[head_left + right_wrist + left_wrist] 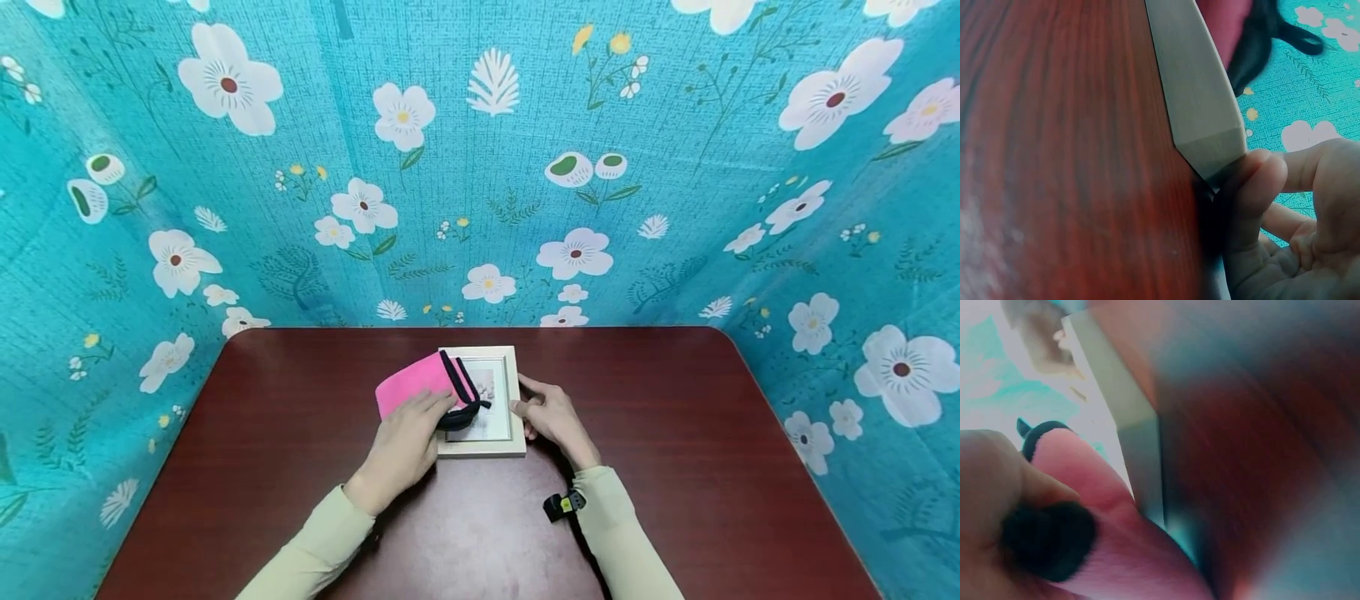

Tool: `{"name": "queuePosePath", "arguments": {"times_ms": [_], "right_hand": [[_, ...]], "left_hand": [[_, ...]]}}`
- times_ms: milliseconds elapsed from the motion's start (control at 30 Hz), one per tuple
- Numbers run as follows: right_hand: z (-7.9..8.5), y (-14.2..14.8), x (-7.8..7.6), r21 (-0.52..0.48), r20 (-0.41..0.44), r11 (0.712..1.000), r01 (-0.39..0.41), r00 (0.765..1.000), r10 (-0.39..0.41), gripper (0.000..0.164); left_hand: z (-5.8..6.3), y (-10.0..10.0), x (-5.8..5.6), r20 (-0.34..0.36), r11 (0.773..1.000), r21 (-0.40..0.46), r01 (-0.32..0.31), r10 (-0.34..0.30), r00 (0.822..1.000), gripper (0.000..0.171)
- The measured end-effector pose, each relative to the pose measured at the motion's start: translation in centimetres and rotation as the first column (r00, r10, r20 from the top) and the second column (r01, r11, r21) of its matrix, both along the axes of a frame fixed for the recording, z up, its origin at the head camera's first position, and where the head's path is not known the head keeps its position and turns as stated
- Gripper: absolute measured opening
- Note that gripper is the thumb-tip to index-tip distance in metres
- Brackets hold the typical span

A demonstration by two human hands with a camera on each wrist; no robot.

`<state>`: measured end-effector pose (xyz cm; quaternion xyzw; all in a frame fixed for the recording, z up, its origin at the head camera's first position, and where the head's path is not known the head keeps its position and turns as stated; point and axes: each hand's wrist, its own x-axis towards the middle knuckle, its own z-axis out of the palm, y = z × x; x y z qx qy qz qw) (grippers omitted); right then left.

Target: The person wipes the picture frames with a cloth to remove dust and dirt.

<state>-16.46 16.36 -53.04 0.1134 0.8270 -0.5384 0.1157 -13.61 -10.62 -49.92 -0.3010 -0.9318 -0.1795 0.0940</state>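
Note:
A light-coloured picture frame [513,392] lies face up on the table, a small printed picture behind its glass. Over its left part lies a pink cloth [411,383] with thick black trim and a small black loop. My left hand [405,437] grips this cloth from the near left; in the left wrist view a bunched black edge shows in its grasp, beside the side of the frame [1110,375]. At the frame's right edge, my right hand [555,417] pinches the border, its thumb near a corner in the right wrist view. The cloth hides the frame's left side.
The dark red-brown table [300,367] has rounded far corners. A blue curtain [480,167] with white flowers hangs behind it and along both sides. A small black device [564,505] is strapped at the right wrist.

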Motion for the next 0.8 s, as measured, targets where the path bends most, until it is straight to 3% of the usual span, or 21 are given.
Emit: {"name": "queuePosePath", "arguments": {"times_ms": [100,200,367,433,467,533,667,733,800], "right_hand": [[0.0,0.1,0.1,-0.008,-0.006,1.0,-0.007,1.0,0.007,0.063],[-0.1,0.2,0.1,-0.013,-0.006,1.0,-0.011,1.0,0.011,0.063],[-0.4,0.2,-0.1,-0.012,-0.014,1.0,-0.008,1.0,0.008,0.063],[-0.4,0.2,-0.2,-0.014,-0.021,1.0,-0.01,1.0,0.01,0.064],[-0.4,0.1,-0.2,-0.016,-0.021,1.0,-0.009,1.0,0.009,0.064],[-0.4,0.1,-0.2,-0.012,-0.024,1.0,-0.01,1.0,0.01,0.064],[-0.3,0.2,-0.2,0.004,-0.02,1.0,0.006,1.0,-0.005,0.069],[-0.3,0.2,-0.1,0.009,-0.019,1.0,0.009,1.0,-0.009,0.071],[-0.3,0.3,-0.1,0.006,-0.018,1.0,0.014,1.0,-0.013,0.07]], "left_hand": [[0.1,0.8,-0.3,0.106,0.978,0.2,-0.062,0.042,0.993,0.045],[0.2,2.0,-0.8,0.18,0.934,0.339,-0.116,0.056,0.982,0.04],[0.2,4.3,-1.6,0.227,0.856,0.502,-0.122,0.006,0.974,0.041],[-0.1,5.1,-1.6,0.24,0.849,0.517,-0.105,-0.025,0.971,0.043],[-0.2,5.4,-1.6,0.248,0.853,0.514,-0.091,-0.046,0.968,0.045],[-0.5,6.0,-1.3,0.267,0.88,0.472,-0.047,-0.092,0.959,0.048],[-1.2,6.7,-0.3,0.276,0.966,0.245,0.079,-0.148,0.95,0.057],[-1.5,6.9,0.2,0.241,0.985,0.11,0.13,-0.153,0.958,0.061],[-1.6,7.1,0.6,0.174,0.989,-0.007,0.147,-0.144,0.974,0.062]]}}
